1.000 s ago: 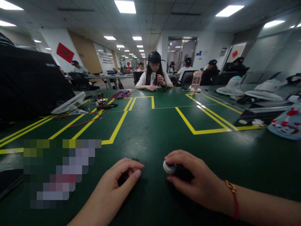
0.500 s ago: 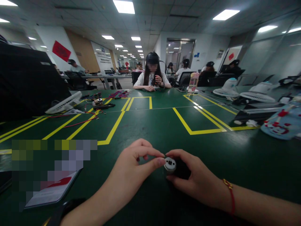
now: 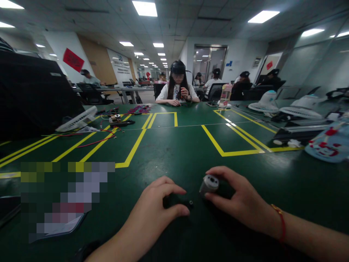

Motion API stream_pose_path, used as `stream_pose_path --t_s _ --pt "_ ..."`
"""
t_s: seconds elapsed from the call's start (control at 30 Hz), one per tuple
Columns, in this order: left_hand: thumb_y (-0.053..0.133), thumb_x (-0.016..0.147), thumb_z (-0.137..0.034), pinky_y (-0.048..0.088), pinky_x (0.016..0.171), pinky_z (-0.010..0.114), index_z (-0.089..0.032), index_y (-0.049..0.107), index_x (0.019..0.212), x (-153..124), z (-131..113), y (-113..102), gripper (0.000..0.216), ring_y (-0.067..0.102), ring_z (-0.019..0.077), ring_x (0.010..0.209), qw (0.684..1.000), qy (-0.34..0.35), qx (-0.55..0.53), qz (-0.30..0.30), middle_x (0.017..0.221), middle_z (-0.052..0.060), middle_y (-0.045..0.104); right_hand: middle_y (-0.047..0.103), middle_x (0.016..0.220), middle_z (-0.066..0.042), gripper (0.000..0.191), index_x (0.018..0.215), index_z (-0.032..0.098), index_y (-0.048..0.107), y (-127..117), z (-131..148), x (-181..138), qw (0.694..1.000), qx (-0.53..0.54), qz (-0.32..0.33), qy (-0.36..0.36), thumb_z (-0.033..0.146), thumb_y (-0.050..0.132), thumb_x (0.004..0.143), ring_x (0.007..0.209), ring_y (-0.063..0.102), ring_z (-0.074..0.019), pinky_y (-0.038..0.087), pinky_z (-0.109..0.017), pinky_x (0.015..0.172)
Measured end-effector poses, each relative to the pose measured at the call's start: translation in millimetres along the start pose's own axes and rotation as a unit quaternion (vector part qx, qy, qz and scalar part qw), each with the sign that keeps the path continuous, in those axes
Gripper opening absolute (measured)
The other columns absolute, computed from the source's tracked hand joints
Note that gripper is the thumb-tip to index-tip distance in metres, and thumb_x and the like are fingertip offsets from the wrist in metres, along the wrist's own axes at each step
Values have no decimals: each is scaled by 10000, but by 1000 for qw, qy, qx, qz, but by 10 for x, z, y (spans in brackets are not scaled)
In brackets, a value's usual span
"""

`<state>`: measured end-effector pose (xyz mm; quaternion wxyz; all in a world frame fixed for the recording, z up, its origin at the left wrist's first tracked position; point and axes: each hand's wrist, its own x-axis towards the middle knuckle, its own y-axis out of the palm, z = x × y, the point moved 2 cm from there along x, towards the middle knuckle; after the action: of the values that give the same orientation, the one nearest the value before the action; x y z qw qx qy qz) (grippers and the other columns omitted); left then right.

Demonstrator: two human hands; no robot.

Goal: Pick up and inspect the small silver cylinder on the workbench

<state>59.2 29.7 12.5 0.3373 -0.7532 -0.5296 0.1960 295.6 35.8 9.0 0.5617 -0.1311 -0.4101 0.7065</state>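
My right hand [image 3: 234, 198] holds a small grey metal motor [image 3: 209, 185] between thumb and fingers. It is slightly tilted, with its end face and several dark holes turned up. My left hand [image 3: 163, 203] is apart from the motor, thumb and fingers spread with a gap between them. Just right of the left fingertips is a tiny black part [image 3: 191, 202] with a pale ring on top, seemingly on the green table [image 3: 174, 156]. The fingers do not appear to grip it.
Yellow tape [image 3: 240, 153] marks boxes on the table. At left are a pixelated patch over a phone-like slab [image 3: 65, 227], red wires [image 3: 98, 142] and a white fan [image 3: 77, 119]. A blue patterned bag [image 3: 327, 143] stands at right, near white fans [image 3: 263, 103]. A person [image 3: 177, 87] sits opposite.
My right hand has moved right with the motor. My left hand has come away from it and lower, its fingers wider apart. The tiny black part now shows between the hands.
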Motion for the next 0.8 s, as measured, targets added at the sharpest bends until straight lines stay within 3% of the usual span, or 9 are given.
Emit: stream_pose_path --t_s 0.07,0.2,0.3,0.4,0.47,0.57,0.63,0.7,0.8 --pt "737 771 -283 485 742 305 -271 730 962 -109 86 -114 192 614 208 858 999 -21 -32 0 965 7 645 615 1097 -40 479 1181 235 510 -288 -279 21 993 -60 -80 57 483 614 785 943 612 -137 518 -267 826" --pt "617 856 -335 490 705 293 -268 700 945 -332 311 -268 139 612 195 802 997 -53 -55 -19 962 7 626 616 1052 -107 595 1260 203 476 -1017 -978 -84 946 -177 -197 189 549 574 787 844 615 -197 503 -340 729" --pt "531 905 -371 495 729 303 -265 675 945 -407 411 -281 183 619 213 866 996 -59 -67 -23 974 15 627 611 1018 -141 564 1223 224 524 -1439 -1401 -278 909 -241 -227 255 555 575 769 825 594 -247 448 -388 691" --pt "495 921 -398 495 753 318 -260 664 937 -407 420 -259 218 616 230 916 996 -62 -63 -24 985 21 635 601 960 -146 542 1187 221 541 -1597 -1609 -410 892 -296 -212 268 589 519 790 822 600 -263 437 -385 671" --pt "486 923 -411 494 758 324 -255 662 922 -392 402 -247 235 618 231 908 996 -65 -60 -24 970 21 637 578 1050 -192 624 1234 164 507 -1550 -1556 -402 875 -363 -232 222 605 507 792 979 581 -332 447 -431 763" --pt "476 924 -419 490 761 327 -248 660 898 -372 378 -242 253 620 230 894 996 -63 -54 -28 945 21 638 470 1300 -199 702 1303 153 463 -1223 -1165 -280 858 -425 -265 112 603 552 773 1256 402 -374 336 -507 1002" --pt "470 927 -419 489 764 324 -249 661 891 -363 373 -244 258 621 229 892 996 -62 -50 -27 939 20 640 469 1339 -101 600 1286 237 500 -827 -755 -170 910 -369 -189 22 575 559 793 1259 410 -290 307 -479 1049" --pt "465 929 -415 488 769 324 -250 663 888 -358 375 -247 261 621 228 892 997 -62 -43 -20 937 19 642 459 1363 -34 493 1277 321 529 -361 -316 -84 966 -252 -33 -39 544 535 836 1243 423 -228 347 -433 1024" --pt "464 932 -403 484 781 326 -250 662 893 -360 380 -257 253 621 225 890 998 -58 -34 -12 937 18 640 508 1312 22 361 1145 405 629 167 188 0 984 -142 88 -64 543 577 816 1202 434 -216 349 -424 991"
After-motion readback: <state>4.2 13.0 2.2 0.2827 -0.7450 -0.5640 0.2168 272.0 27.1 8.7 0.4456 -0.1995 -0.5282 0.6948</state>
